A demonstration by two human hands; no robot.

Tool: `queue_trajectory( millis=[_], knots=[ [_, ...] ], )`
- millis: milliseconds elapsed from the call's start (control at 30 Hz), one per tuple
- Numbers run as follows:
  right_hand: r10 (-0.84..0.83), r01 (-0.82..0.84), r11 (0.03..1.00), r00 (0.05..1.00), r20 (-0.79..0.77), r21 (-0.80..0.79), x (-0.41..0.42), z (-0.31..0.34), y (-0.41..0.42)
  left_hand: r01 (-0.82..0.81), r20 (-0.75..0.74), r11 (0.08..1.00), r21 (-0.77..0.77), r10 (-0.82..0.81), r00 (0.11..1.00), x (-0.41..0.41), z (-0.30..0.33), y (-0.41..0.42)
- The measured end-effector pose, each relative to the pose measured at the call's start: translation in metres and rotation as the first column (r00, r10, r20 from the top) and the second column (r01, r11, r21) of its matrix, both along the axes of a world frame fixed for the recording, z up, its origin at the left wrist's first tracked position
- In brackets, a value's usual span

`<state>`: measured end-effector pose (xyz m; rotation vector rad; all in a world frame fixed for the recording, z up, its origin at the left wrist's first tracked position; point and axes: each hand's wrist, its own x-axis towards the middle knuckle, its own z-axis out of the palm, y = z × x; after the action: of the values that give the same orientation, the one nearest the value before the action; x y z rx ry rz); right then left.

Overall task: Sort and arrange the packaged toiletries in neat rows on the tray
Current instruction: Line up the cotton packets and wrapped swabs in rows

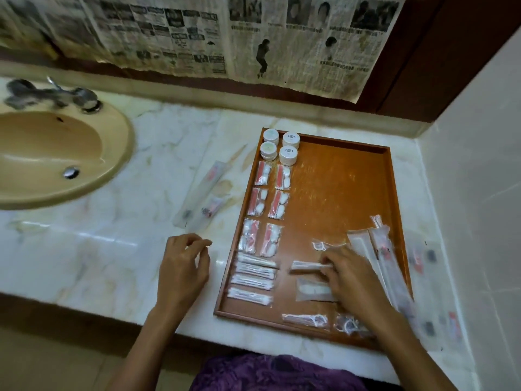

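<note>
Rectangular wooden tray [338, 170], orange-brown, low raised rim, sits on a glossy veined marble desk [112, 235] near its front edge and close to the right wall. Far-left corner of tray: four round white jars [279, 146] in a two-by-two block. Below them, six clear sachets [266, 206] with red and white contents, in two columns. Below those, four clear cotton-swab packets [253, 279] stacked in one column. Centre and far right of the tray floor bare, scuffed. Long clear toothbrush sleeves [380, 258] lie slanted along the tray's right side. Small crinkled packets [306, 319] sit along the near rim. Right hand [352, 280] over the tray, fingers curled, pinching a slim white packet [307, 265]; motion blur. Left hand [183, 266] above the desk just left of the tray, fingers loosely curled, holding nothing. One toothbrush sleeve [204, 198] lies on the desk between the tan oval sink [118, 153] and tray.
</note>
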<state>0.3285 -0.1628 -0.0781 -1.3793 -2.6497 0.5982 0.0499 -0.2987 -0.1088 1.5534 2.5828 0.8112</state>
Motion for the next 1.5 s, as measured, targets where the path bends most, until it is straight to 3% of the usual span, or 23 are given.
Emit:
queue_trajectory(
  millis=[133, 267, 533, 767, 1133, 1500],
  knots=[
    [0.1, -0.115, 0.991, 0.979, -0.176, -0.072, -0.019, 0.012, -0.02, -0.057, 0.034, 0.998, 0.04, 0.055, 0.998, -0.017, -0.013, -0.018],
    [0.231, -0.287, 0.934, 0.939, -0.254, -0.212, -0.042, 0.008, -0.049, 0.002, -0.004, 0.992, 0.123, -0.001, 1.0, -0.015, -0.029, -0.021],
    [0.389, -0.404, 0.907, 0.912, -0.129, -0.119, -0.055, -0.012, -0.07, 0.023, -0.03, 0.992, 0.125, -0.02, 0.999, -0.016, -0.038, -0.018],
    [0.408, -0.408, 0.913, 0.913, -0.02, -0.028, -0.063, -0.017, -0.071, 0.035, -0.008, 0.992, 0.123, -0.035, 0.999, -0.017, -0.038, -0.018],
    [0.441, -0.439, 0.897, 0.896, 0.052, -0.041, -0.065, -0.022, -0.076, 0.072, -0.046, 0.985, 0.154, -0.066, 0.997, -0.017, -0.041, -0.019],
    [0.41, -0.409, 0.912, 0.912, 0.022, -0.042, -0.065, -0.022, -0.076, 0.088, -0.065, 0.98, 0.178, -0.077, 0.995, -0.017, -0.043, -0.019]
  ],
)
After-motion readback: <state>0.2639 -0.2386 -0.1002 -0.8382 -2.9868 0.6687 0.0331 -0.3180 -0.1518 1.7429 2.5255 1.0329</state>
